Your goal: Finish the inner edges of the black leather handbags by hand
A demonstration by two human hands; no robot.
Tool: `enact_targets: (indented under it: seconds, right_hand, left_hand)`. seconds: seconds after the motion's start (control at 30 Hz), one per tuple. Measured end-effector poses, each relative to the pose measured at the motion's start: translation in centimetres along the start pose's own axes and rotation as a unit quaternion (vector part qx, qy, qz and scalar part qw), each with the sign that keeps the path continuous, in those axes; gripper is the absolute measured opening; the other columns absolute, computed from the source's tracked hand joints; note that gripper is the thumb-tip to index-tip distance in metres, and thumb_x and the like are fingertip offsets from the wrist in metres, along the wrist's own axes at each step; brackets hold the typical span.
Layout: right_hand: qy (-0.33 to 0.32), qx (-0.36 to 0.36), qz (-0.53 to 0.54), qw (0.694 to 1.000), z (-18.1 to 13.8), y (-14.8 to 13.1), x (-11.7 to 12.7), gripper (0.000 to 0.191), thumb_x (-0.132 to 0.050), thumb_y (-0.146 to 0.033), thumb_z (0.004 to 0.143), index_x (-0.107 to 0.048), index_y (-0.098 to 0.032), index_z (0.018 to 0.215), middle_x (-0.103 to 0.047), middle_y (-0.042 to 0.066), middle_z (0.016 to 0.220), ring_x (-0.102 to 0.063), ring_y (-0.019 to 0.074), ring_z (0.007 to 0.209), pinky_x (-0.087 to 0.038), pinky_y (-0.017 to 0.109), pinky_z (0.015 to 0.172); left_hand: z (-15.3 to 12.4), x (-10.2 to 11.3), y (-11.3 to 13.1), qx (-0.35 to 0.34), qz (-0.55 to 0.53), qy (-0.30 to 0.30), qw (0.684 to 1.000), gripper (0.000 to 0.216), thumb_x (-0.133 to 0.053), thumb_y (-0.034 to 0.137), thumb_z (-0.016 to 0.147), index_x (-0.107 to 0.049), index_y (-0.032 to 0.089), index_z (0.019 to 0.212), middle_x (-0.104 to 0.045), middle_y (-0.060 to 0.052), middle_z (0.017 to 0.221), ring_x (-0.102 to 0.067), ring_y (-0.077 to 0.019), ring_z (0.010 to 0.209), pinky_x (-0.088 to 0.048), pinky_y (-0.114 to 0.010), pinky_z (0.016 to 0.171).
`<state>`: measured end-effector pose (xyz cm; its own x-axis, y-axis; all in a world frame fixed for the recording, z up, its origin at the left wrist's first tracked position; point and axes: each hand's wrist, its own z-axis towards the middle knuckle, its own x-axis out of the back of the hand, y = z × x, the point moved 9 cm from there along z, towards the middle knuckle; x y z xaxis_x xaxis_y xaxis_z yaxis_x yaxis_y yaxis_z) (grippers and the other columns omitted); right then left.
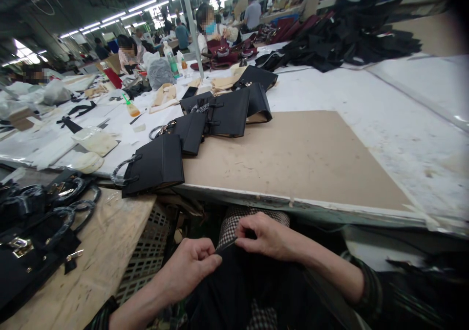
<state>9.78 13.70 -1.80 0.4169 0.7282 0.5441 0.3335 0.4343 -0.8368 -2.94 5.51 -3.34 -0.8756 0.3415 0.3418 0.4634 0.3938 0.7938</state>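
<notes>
Over my lap, my left hand (192,264) pinches one end of a thin dark strip (226,245) between thumb and forefinger. The other end is pinched by my right hand (266,237), a little higher and to the right. Only a short length shows between the fingertips; its exact kind I cannot make out. Below both hands lies dark cloth (223,286) over my legs, with checked fabric (234,222) showing beyond it. On the table ahead, a black handbag (156,166) lies nearest, its wrapped handle to the left.
More black handbags (229,112) overlap behind it on a brown board (286,159). At left, several bags (32,242) rest on a lower wooden surface (106,252) beside a plastic crate (142,247). Dark pieces (337,36) are heaped at back right. Co-workers (216,27) sit beyond.
</notes>
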Motion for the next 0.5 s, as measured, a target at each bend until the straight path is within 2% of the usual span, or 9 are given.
enact_targets:
  seconds: [0.17, 0.5]
  right_hand:
    - [-0.008, -0.004, 0.025, 1.0, -0.36, 0.34, 0.18, 0.01, -0.062, -0.022, 0.084, -0.067, -0.016, 0.077, -0.066, -0.001, 0.069, -0.057, 0.0119, 0.062, -0.04, 0.021, 0.058]
    - [0.05, -0.008, -0.012, 0.999, -0.21, 0.42, 0.12, 0.009, -0.062, -0.016, 0.079, -0.063, -0.017, 0.07, -0.065, -0.002, 0.066, -0.057, 0.0119, 0.06, -0.038, 0.022, 0.058]
  left_hand:
    - [0.24, 0.08, 0.16, 0.0, 0.012, 0.006, 1.0, 0.032, -0.058, 0.038, 0.085, -0.049, 0.016, 0.065, -0.033, 0.007, 0.057, -0.028, -0.0088, 0.055, -0.019, -0.024, 0.05]
    - [-0.07, -0.32, 0.13, -0.005, 0.01, 0.0, 1.0, 0.03, -0.058, 0.037, 0.086, -0.049, 0.016, 0.066, -0.034, 0.007, 0.057, -0.028, -0.0087, 0.055, -0.018, -0.024, 0.05]
